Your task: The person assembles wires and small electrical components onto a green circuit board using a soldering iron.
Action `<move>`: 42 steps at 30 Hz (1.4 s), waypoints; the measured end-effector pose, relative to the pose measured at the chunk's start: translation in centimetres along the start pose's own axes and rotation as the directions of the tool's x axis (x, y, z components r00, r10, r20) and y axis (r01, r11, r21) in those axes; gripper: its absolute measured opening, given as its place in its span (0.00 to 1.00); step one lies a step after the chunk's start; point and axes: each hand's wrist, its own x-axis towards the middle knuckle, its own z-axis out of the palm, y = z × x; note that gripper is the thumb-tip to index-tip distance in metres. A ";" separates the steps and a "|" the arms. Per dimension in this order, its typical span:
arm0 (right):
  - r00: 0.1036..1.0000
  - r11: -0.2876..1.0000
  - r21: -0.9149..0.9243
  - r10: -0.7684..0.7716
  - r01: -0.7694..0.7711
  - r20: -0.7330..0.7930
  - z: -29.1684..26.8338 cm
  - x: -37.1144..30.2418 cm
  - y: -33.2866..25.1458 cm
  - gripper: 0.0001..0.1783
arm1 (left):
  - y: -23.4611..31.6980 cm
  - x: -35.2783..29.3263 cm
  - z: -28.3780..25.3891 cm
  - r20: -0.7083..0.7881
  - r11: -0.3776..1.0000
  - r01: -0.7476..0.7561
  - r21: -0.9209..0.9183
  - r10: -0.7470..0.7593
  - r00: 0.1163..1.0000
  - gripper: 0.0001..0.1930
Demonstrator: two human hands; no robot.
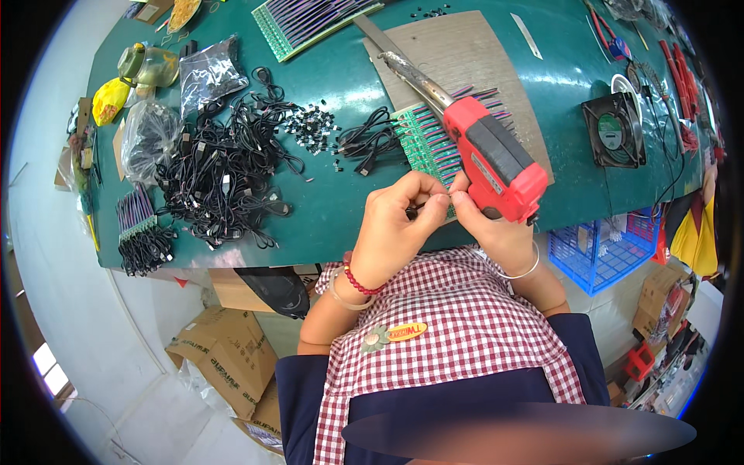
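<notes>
My left hand (395,221) is closed, thumb and forefinger pinched together at the near edge of a green circuit board panel (418,139). A bit of black cable (412,211) shows between its fingers. My right hand (496,236) is closed around the red and black soldering gun (496,155), whose body hides most of the fingers. Its thumb and fingertip meet my left fingertips. The gun's metal barrel points to the far left, above the panel. Rows of dark and pinkish wires run from the panel, and several black cables (372,139) lie at its left.
A large heap of black USB cables (225,170) covers the left of the green table (333,221), near scattered small connectors (310,125). Another wired panel (310,23) lies at the far edge. A black fan (614,130) stands right, above a blue crate (601,252) below the table.
</notes>
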 end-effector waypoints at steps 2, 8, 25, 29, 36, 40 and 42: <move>0.998 0.996 0.055 0.064 -0.063 -0.007 0.0 -0.1 -0.1 0.06 | -0.3 0.1 0.1 -0.004 1.000 -0.019 -0.013 0.019 1.000 0.04; 0.996 0.978 0.195 0.084 -0.079 -0.014 -0.3 0.3 -0.2 0.15 | 0.1 0.1 0.4 0.021 0.969 0.023 -0.247 -0.019 1.000 0.03; 0.991 0.943 0.311 0.130 -0.116 -0.025 0.2 0.8 0.6 0.23 | 0.0 1.0 0.7 -0.159 0.902 -0.285 0.325 0.349 0.923 0.05; 0.962 0.946 0.200 0.229 -0.256 0.146 -1.0 2.0 0.2 0.24 | 0.1 1.2 0.1 -0.127 0.900 -0.300 0.316 0.353 0.927 0.06; 0.977 0.933 0.306 0.209 -0.189 -0.036 -2.9 0.9 0.4 0.24 | -2.3 3.6 -1.3 -0.146 0.681 -0.258 0.686 0.476 0.867 0.07; 0.963 0.922 0.310 0.264 -0.234 -0.058 -5.0 -1.5 1.2 0.20 | -3.0 5.1 -1.7 -0.119 0.585 -0.231 0.777 0.497 0.860 0.06; 0.967 0.934 0.286 0.245 -0.214 -0.077 -5.6 -2.6 2.2 0.19 | -3.1 5.4 -1.6 -0.112 0.587 -0.224 0.778 0.481 0.870 0.06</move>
